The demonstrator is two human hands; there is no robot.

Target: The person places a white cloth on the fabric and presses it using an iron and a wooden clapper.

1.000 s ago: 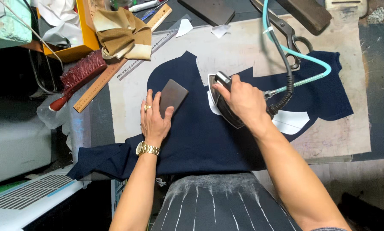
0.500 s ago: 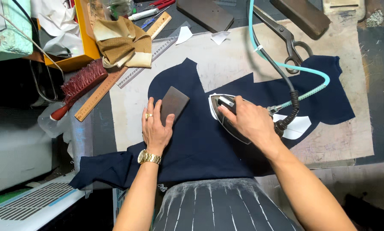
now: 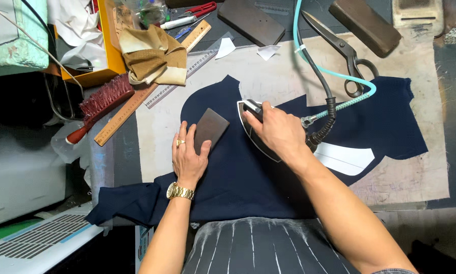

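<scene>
Dark navy cloth (image 3: 238, 172) lies spread over a pale pressing pad (image 3: 405, 175). My right hand (image 3: 276, 129) grips the handle of a steam iron (image 3: 249, 117), whose pointed sole rests on the cloth. A black cord and a teal hose (image 3: 334, 76) run from its rear. My left hand (image 3: 187, 155), with a ring and a gold watch, presses a dark rectangular block (image 3: 210, 129) flat on the cloth, just left of the iron. A white pattern piece (image 3: 347, 158) lies on the cloth to the right.
Large shears (image 3: 342, 48) lie at the back right beside a brown wooden block (image 3: 365, 23). A red-bristled brush (image 3: 103, 104), a wooden ruler (image 3: 152, 83), a clear ruler and folded tan cloth (image 3: 154, 53) sit at the back left, near an orange box (image 3: 108, 45).
My right hand has slid the iron a little toward me and to the right over the cloth. My left hand stays on the block.
</scene>
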